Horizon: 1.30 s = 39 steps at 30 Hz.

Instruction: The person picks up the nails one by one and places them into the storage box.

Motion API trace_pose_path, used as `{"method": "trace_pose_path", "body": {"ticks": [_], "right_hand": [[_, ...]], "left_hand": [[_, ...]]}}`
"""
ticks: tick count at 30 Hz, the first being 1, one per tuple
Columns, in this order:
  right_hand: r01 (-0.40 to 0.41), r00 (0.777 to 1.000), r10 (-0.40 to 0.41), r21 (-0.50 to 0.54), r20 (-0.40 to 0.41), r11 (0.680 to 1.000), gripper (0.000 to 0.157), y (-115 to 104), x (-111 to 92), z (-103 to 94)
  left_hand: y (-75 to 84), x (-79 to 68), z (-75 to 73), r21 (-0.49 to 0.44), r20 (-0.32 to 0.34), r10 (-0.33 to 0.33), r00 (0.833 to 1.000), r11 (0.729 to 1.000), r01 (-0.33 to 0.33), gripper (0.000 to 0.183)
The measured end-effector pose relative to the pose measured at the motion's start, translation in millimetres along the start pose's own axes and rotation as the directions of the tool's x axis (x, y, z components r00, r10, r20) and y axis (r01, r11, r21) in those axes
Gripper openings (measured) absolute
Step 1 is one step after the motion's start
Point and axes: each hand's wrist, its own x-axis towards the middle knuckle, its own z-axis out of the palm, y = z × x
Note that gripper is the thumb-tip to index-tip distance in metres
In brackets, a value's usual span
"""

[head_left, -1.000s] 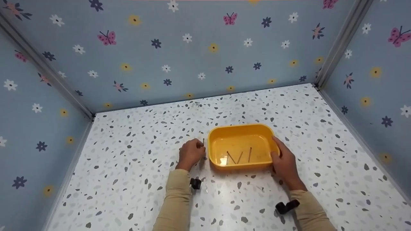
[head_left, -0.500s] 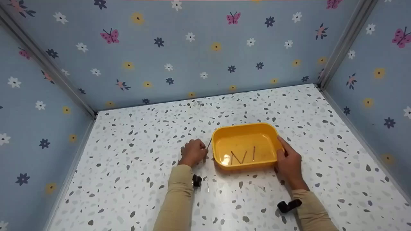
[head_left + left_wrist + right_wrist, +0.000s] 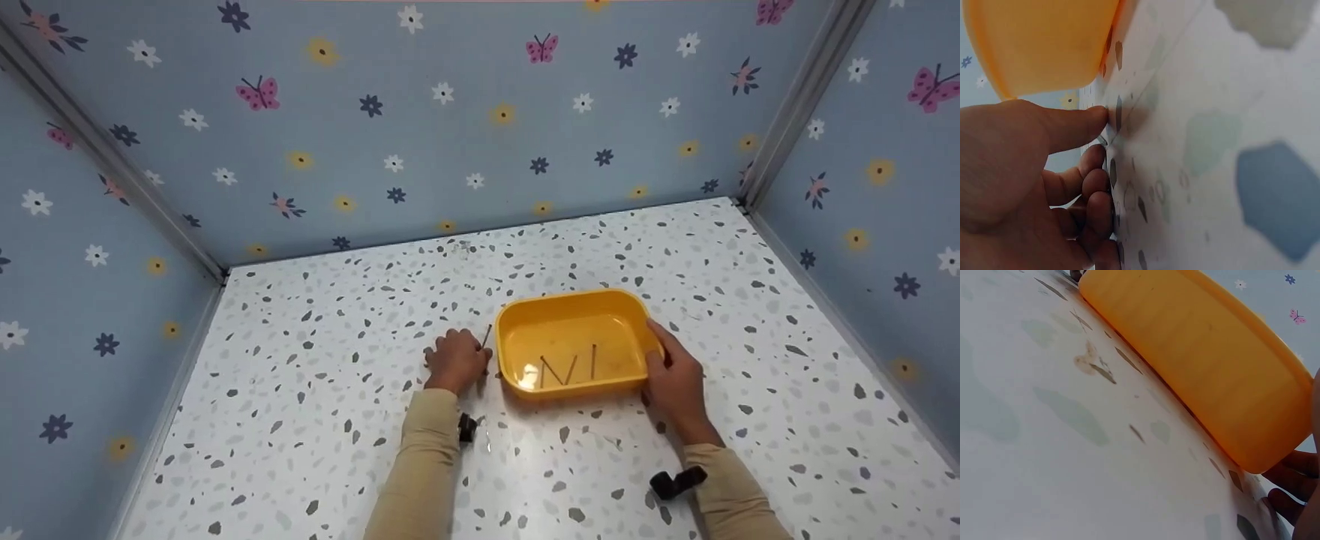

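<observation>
A yellow plastic tub (image 3: 574,319) stands on the speckled table, with several thin nails (image 3: 594,361) lying in its near part. My right hand (image 3: 679,379) grips the tub's right end, thumb at the rim and fingers along the outer wall. Just left of the tub, my left hand (image 3: 456,360) is low at the tabletop, its thumb and index fingertip close together on a thin nail (image 3: 487,334) that slants up toward the tub. In the left wrist view the other fingers (image 3: 1098,211) are bent with their tips at the table surface.
Speckled white tabletop (image 3: 337,315) surrounds the tub. Blue flowered panels (image 3: 450,127) rise along the back and both sides. A dark wrist camera (image 3: 677,482) sits on the right forearm, and another dark camera (image 3: 466,428) on the left wrist.
The nail by my left hand has gone from upright to slanting, and that hand has shifted slightly right. The tub shifted slightly right in view early on, still in my right hand's grip.
</observation>
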Motion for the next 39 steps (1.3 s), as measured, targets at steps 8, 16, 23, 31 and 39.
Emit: {"method": "trace_pose_path", "body": {"ticks": [8,16,23,31,39], "right_hand": [[-0.016,1.0,0.016,0.007,0.014,1.0,0.048,-1.7,-1.2,-0.5],[-0.01,1.0,0.01,0.001,0.006,1.0,0.049,0.0,1.7,-2.6],[-0.015,1.0,0.015,0.01,0.016,1.0,0.048,1.2,2.0,-1.4],[-0.028,0.999,0.028,0.005,0.02,1.0,0.048,1.3,-1.0,-2.8],[-0.007,1.0,0.007,0.011,0.014,1.0,0.048,1.2,0.9,-1.7]], "left_hand": [[3.6,-1.7,-0.3,0.025,-0.001,-0.029,1.0,0.999,0.029,0.023],[9.6,-3.0,-2.2,0.036,-0.006,-0.022,1.0,0.999,0.022,0.023],[11.5,-1.2,-2.6,0.025,0.0,-0.014,1.0,1.0,0.014,0.021],[3.2,-1.8,-5.5,-0.123,0.009,-0.005,1.0,0.992,0.006,0.028],[-2.2,1.2,-7.3,-0.243,-0.027,-0.049,0.998,0.969,0.041,0.028]]}}
